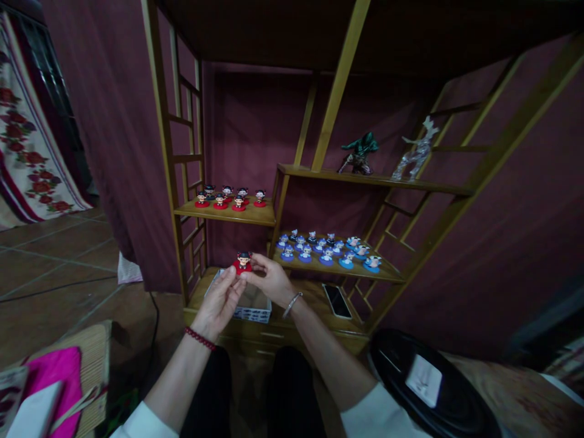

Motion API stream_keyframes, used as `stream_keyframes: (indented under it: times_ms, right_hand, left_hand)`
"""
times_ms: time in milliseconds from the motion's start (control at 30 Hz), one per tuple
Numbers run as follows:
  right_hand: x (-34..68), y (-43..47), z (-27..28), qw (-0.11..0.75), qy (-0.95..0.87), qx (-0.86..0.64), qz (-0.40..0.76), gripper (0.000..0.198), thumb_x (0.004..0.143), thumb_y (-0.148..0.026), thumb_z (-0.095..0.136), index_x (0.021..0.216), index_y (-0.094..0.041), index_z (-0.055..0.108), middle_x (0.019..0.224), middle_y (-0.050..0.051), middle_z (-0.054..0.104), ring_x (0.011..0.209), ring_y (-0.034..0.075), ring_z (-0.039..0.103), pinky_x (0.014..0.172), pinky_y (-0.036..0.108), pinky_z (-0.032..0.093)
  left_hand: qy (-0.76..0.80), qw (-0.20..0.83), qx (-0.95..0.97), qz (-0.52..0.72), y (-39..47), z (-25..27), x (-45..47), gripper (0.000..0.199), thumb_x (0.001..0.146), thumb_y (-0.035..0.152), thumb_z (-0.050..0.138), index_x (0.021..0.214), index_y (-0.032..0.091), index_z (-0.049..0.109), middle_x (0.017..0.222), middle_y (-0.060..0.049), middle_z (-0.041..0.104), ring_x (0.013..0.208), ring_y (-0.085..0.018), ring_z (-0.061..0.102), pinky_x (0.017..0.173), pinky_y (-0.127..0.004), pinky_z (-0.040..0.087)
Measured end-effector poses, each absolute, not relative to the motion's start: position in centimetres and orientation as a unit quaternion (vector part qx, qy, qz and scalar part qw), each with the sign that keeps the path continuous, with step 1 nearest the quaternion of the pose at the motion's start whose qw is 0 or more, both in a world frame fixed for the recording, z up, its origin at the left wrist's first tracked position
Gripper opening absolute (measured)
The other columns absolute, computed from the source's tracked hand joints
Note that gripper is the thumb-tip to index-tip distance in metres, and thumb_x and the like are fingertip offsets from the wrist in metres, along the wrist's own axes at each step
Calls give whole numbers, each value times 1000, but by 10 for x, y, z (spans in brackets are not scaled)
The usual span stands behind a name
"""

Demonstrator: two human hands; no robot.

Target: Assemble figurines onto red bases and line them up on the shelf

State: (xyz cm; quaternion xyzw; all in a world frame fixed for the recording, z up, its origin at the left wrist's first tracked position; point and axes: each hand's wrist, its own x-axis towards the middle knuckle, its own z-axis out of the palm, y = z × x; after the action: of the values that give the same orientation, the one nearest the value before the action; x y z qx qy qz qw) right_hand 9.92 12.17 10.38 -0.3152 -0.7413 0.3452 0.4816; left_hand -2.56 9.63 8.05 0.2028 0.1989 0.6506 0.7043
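Between my two hands is a small figurine (243, 262) with dark hair buns and a round red base. My left hand (221, 304) pinches the base from the lower left. The fingers of my right hand (270, 278) close on it from the right. Below them, partly hidden by my hands, a cardboard box (252, 314) with a patterned side rests on the low shelf. Similar red-based figurines (219, 201) stand in rows on the left shelf (228, 213), just beyond my hands.
Several blue and purple figurines (305, 253) fill the right middle shelf. Above them stand a dark green statue (363, 151) and a clear statue (418, 149). A phone (337, 301) lies on the low shelf. A black oval lid (429, 383) is at the lower right.
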Motion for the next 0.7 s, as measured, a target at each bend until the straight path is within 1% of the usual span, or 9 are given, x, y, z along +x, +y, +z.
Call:
stream_keyframes:
  times_ms: [133,300,433,567,700]
  right_hand:
    - [100,128,108,485,-733,-312,362,31,69,-23,64,99,-19,59,93,1,64,85,15,59,80,29,46]
    - [102,137,113,490,-738,-321,337,33,67,-23,65,99,-18,59,95,2,64,85,14,59,80,29,46]
    - [104,144,115,486,-739,-321,339,35,68,-24,65,101,-19,58,96,3,64,88,14,59,82,30,45]
    - [103,151,120,489,-733,-324,345,37,67,-24,65,103,-19,56,98,3,64,90,14,59,84,30,45]
    - [102,156,129,490,-726,-336,347,37,67,-23,66,102,-17,56,97,5,64,89,15,60,82,30,46]
  left_hand:
    - [211,704,195,650,103,86,-23,8,75,11,56,79,12,63,80,-5,67,71,-10,61,67,-19,51]
    - [239,686,194,659,107,97,-22,7,75,8,56,76,11,62,75,-4,66,66,-9,61,65,-19,51]
    - [265,661,211,670,111,106,-22,6,73,6,57,73,10,62,73,-4,65,64,-7,59,64,-17,49]
    - [282,627,234,687,120,112,-23,6,69,5,61,71,10,60,69,-2,63,61,-6,58,61,-16,48]
    - [273,588,266,713,132,116,-23,14,61,8,68,70,12,58,65,1,61,59,-5,57,60,-16,47]
